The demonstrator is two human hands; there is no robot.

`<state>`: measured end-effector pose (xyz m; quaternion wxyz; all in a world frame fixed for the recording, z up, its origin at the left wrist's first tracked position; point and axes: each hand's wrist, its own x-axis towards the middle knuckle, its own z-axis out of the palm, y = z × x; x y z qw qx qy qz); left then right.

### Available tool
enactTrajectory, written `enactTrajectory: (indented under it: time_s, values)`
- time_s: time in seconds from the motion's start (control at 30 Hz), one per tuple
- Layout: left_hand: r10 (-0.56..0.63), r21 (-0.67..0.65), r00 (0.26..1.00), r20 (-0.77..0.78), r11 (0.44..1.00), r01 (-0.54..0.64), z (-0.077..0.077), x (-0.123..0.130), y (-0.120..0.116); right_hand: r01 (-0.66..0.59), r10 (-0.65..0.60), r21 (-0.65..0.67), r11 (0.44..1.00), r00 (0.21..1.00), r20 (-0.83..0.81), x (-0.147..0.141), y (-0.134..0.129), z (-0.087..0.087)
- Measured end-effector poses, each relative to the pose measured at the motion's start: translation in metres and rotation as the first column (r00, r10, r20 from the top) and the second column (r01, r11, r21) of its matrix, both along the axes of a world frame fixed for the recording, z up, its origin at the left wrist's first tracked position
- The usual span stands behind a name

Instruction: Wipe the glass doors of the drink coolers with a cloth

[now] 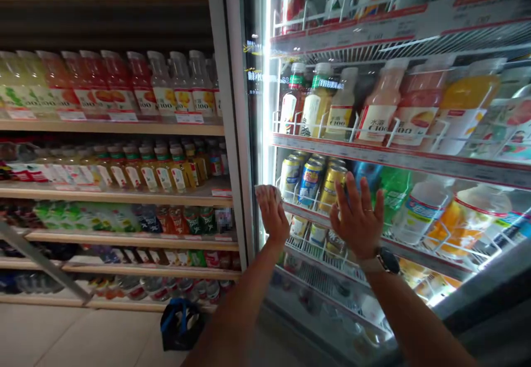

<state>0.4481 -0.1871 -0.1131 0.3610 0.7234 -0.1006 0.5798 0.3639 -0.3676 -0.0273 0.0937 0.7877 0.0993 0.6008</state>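
Note:
My left hand [274, 219] is closed on a crumpled whitish cloth [262, 191] against the left edge of the glass door of a lit drinks cooler. To its right, my right hand [357, 218] is raised with its fingers spread and holds nothing; a dark watch [388, 260] is on that wrist. Behind the hands, cans [311, 178] stand on a wire shelf, beside a green bottle [396, 190]. Whether the right palm touches the glass, I cannot tell.
Wooden shelves [124, 128] with rows of bottled drinks fill the left side. A black and blue bag [180, 323] sits on the tiled floor [103, 336]. More bottles [379, 107] stand on the cooler's upper shelves.

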Motion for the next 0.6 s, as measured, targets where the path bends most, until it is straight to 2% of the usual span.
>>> enactTrajectory:
  time_s: [0.07, 0.13, 0.17, 0.23, 0.3, 0.37, 0.5, 0.6]
  values:
    - [-0.001, 0.058, 0.998, 0.06, 0.998, -0.002, 0.041, 0.009, 0.003, -0.009, 0.009, 0.007, 1.0, 1.0, -0.007, 0.0, 0.0, 0.0]
    - [0.015, 0.084, 0.995, 0.1, 0.996, -0.023, 0.072, 0.015, 0.006, -0.015, 0.015, 0.012, 1.0, 1.0, -0.01, 0.0, 0.0, 0.0]
    - [0.022, 0.09, 0.993, 0.113, 0.995, -0.033, 0.081, 0.018, 0.007, -0.014, 0.014, 0.016, 1.0, 1.0, -0.009, 0.0, 0.0, 0.0]
    - [0.02, 0.085, 0.992, 0.125, 0.996, -0.031, 0.085, 0.02, 0.011, -0.007, 0.007, 0.02, 1.0, 1.0, -0.001, 0.0, 0.001, 0.001]
    - [-0.005, 0.057, 0.993, 0.121, 0.998, -0.002, 0.072, 0.021, 0.014, -0.004, 0.003, 0.013, 1.0, 1.0, 0.008, 0.0, 0.001, 0.001]
    - [-0.025, 0.0, 0.996, 0.09, 1.0, 0.025, 0.046, 0.021, 0.017, 0.0, 0.0, 0.002, 1.0, 1.0, 0.018, 0.0, 0.002, 0.001]
    - [-0.034, -0.161, 0.999, -0.013, 0.986, 0.031, -0.024, 0.013, 0.013, 0.004, -0.005, 0.007, 1.0, 1.0, 0.025, 0.0, 0.002, 0.001]
    - [-0.05, -0.194, 0.997, -0.052, 0.98, 0.039, -0.071, 0.004, 0.006, -0.005, 0.005, 0.001, 1.0, 1.0, 0.023, 0.001, 0.001, 0.0]
